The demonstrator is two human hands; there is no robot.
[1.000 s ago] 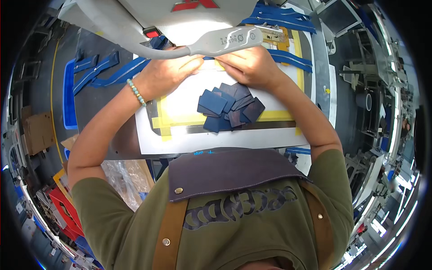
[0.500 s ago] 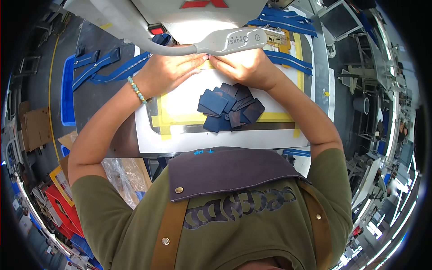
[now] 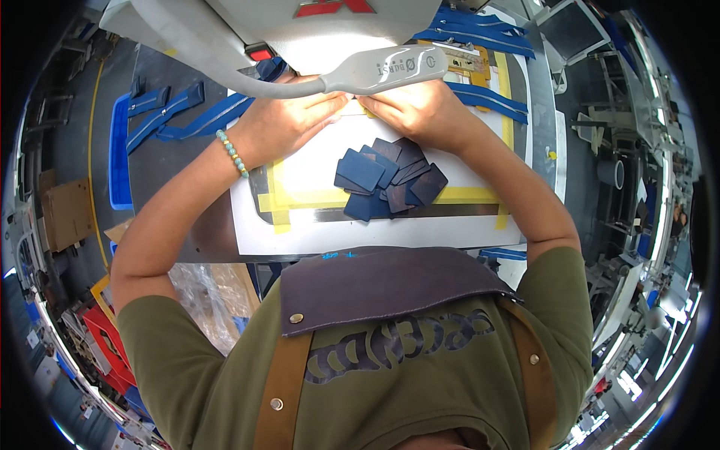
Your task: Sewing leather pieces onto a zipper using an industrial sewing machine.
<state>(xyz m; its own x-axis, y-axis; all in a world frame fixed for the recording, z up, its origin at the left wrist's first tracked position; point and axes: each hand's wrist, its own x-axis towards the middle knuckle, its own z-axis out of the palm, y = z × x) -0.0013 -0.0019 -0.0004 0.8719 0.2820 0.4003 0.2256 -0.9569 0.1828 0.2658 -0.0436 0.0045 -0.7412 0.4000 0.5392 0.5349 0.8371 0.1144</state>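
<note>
My left hand [image 3: 289, 124], with a beaded bracelet at the wrist, reaches under the grey lamp [image 3: 386, 69]. Its fingers are closed together and point right. From the other side my right hand [image 3: 420, 112] comes in with bent, closed fingers, its tips close to the left ones. The lamp hides part of both hands, and what they grip cannot be made out. A small yellow piece shows by the right fingertips. Blue zipper strips [image 3: 214, 120] run up to the left hand. On the white board nearer me lies a pile of dark blue rectangular patches [image 3: 386, 180].
A large white sewing machine head [image 3: 330, 30] overhangs the hands. More blue zipper strips [image 3: 487, 101] lie at the right, near a brass-coloured fixture [image 3: 469, 64]. Yellow tape [image 3: 322, 199] borders the white board [image 3: 300, 238]. A blue bin [image 3: 120, 154] stands off the table's left edge.
The whole view has shifted slightly. My right fingertips have drawn a little away from the left ones, and a bit of yellow now shows there. The patches lie as before.
</note>
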